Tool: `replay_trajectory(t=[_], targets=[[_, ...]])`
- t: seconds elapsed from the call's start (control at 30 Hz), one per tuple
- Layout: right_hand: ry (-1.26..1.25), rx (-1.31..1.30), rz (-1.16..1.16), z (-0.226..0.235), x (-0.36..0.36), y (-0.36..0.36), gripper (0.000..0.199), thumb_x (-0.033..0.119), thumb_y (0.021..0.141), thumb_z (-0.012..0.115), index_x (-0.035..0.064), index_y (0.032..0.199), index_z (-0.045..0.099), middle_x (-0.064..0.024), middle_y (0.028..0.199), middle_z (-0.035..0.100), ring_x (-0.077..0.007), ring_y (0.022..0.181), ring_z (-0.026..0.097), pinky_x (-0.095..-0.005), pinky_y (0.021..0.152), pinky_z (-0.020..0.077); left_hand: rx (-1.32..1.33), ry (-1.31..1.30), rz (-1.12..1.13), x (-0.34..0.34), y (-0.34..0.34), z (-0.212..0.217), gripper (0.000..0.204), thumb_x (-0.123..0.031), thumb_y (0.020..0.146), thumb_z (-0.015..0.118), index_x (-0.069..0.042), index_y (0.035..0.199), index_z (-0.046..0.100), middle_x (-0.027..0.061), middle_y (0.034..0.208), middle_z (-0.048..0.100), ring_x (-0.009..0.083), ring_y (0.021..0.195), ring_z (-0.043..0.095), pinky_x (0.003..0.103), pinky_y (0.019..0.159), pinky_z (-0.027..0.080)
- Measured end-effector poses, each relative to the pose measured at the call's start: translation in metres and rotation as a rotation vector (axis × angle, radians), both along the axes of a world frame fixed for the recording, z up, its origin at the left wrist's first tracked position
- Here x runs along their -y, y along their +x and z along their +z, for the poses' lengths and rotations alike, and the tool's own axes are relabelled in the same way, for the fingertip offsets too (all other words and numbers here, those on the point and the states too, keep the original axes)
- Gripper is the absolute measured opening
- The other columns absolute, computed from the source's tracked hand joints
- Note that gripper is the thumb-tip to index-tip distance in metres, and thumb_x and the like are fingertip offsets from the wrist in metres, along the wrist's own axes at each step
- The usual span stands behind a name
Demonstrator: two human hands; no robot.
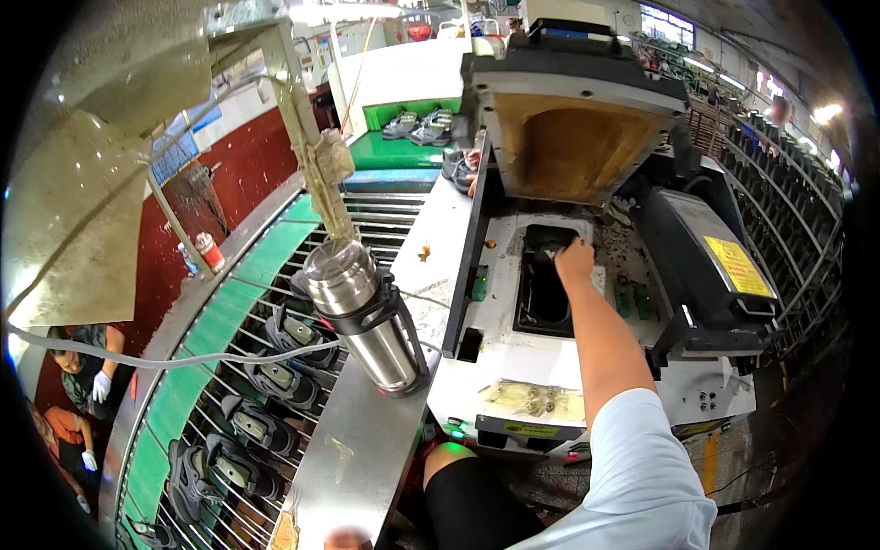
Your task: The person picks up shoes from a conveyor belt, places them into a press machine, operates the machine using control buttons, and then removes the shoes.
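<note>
Black shoe part (550, 246) low in the dark recess (543, 291) of a white press machine (513, 367), under the raised lid with its tan padded underside (573, 151). Right hand (575, 259) stretched forward into that recess, fingers curled down onto the black piece, seemingly gripping it, though the exact hold cannot be told from this angle. Bare forearm leading back to a pale short sleeve (642, 458) at the lower edge. Left hand out of sight. Just left of the machine, on a narrow steel shelf (353, 458), a stainless flask (359, 316) in a black carrying frame, tilted. Further left, a curved conveyor of wire rods with a green edge (229, 321), bearing several dark grey shoes (284, 335) in a row, soles partly up. More shoes (417, 128) on a green surface at the far end. Down in the lower left corner, another person in white gloves (101, 385), well apart from the machine.
</note>
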State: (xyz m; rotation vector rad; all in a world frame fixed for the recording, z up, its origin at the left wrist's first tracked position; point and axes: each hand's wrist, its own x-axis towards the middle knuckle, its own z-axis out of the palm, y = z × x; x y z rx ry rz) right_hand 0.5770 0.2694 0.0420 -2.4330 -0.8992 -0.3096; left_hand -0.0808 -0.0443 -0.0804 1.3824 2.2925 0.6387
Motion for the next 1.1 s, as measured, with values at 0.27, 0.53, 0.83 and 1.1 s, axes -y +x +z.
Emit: replay_trajectory(t=[0.27, 0.53, 0.83, 1.1], targets=[[-0.055, -0.107, 0.007, -0.026, -0.007, 0.010, 0.032, 0.009, 0.089, 0.052, -0.0025, 0.119, 0.056, -0.0224, 0.120, 0.055, -0.0352, 0.113, 0.051, -0.0427, 0.095, 0.0462, -0.109, 0.141, -0.017, 0.002, -0.012, -0.024, 0.033, -0.034, 0.082, 0.053, -0.004, 0.074, 0.064, 0.0191, 0.066, 0.060, 0.0364, 0.057, 0.054, 0.044, 0.053, 0.043], [0.190, 0.312, 0.048, -0.043, 0.002, 0.000, 0.038, 0.010, 0.082, 0.056, 0.0043, 0.119, 0.056, -0.0193, 0.124, 0.052, -0.0347, 0.110, 0.053, -0.0410, 0.095, 0.0435, -1.208, 0.547, -0.446, 0.006, -0.072, -0.151, 0.015, -0.020, 0.082, 0.059, -0.006, 0.086, 0.062, 0.0063, 0.081, 0.060, 0.0193, 0.073, 0.057, 0.031, 0.063, 0.046], [-0.706, -1.170, 1.062, -0.017, 0.208, -0.246, 0.048, 0.038, 0.094, 0.048, -0.0026, 0.074, 0.063, -0.0132, 0.067, 0.065, -0.0189, 0.056, 0.064, -0.0265, 0.049, 0.0486, 0.400, 0.322, 0.117, 0.003, -0.025, -0.045, 0.022, -0.021, 0.084, 0.057, -0.001, 0.079, 0.066, 0.0116, 0.066, 0.064, 0.0213, 0.060, 0.060, 0.031, 0.060, 0.047], [-1.239, -1.316, 0.605, -0.155, 0.254, -0.319, 0.079, 0.071, 0.084, 0.037, -0.0032, 0.071, 0.061, -0.0156, 0.064, 0.063, -0.0222, 0.048, 0.060, -0.0270, 0.043, 0.0441, 0.604, 0.377, 0.283, 0.005, -0.144, -0.034, 0.016, -0.015, 0.087, 0.058, -0.001, 0.088, 0.065, 0.0044, 0.072, 0.063, 0.0086, 0.065, 0.057, 0.025, 0.061, 0.046]])
